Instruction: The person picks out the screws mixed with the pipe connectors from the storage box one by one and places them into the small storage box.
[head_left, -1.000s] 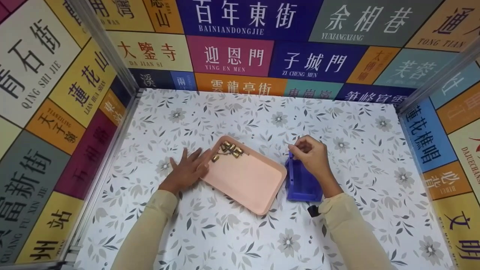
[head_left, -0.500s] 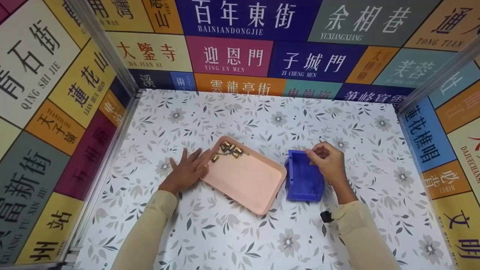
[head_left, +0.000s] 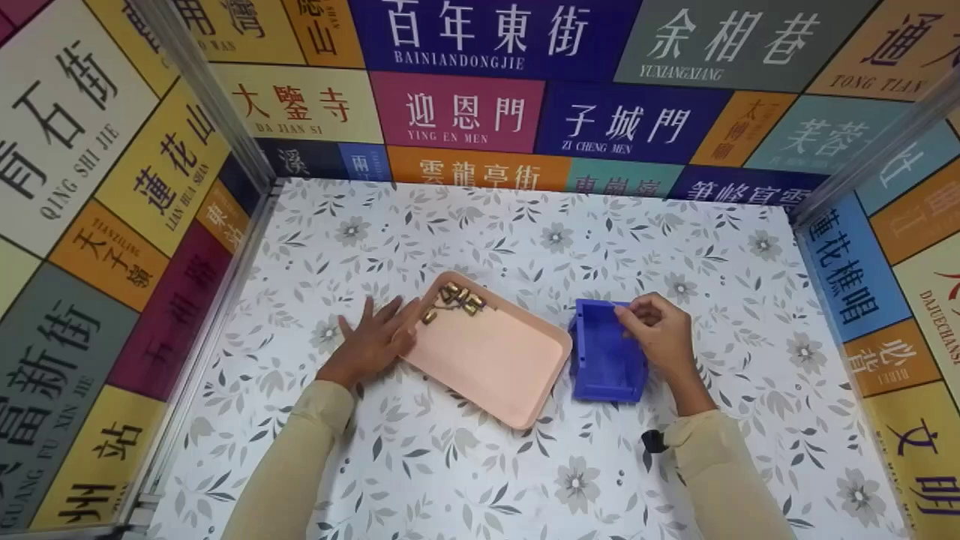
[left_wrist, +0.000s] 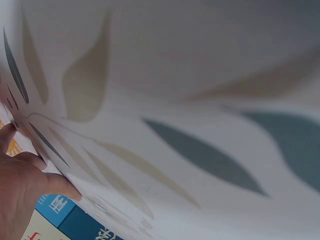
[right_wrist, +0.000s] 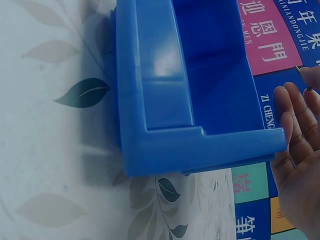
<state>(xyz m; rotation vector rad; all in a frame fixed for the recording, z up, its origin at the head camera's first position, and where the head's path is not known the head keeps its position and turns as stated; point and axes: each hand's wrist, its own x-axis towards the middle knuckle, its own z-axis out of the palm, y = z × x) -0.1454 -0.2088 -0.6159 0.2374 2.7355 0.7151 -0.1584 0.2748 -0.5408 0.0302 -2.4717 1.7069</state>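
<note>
Right hand (head_left: 664, 330) pinches small metal piece (right_wrist: 298, 69) by blue bin (head_left: 606, 393)

Wall panels (head_left: 457, 112) in many colours, lettered with Chinese characters and Latin script, enclose the table (head_left: 450, 232), whose white surface carries grey flowers and leaves. Two beige sleeves (head_left: 289, 450) reach in over it. The pink tray (head_left: 495, 352) lies aslant near the middle, its right-hand corner just beside the blue bin, which stands with its open top up. The left hand (head_left: 371, 337) lies with fingers spread, touching the tray's left end. The right hand is at the bin's far right corner; I cannot tell whether it touches the rim. Brass pieces (head_left: 469, 308) cluster in the tray's far left corner. Smallest is the metal piece, thin and partly hidden, between the right thumb and forefinger.
</note>
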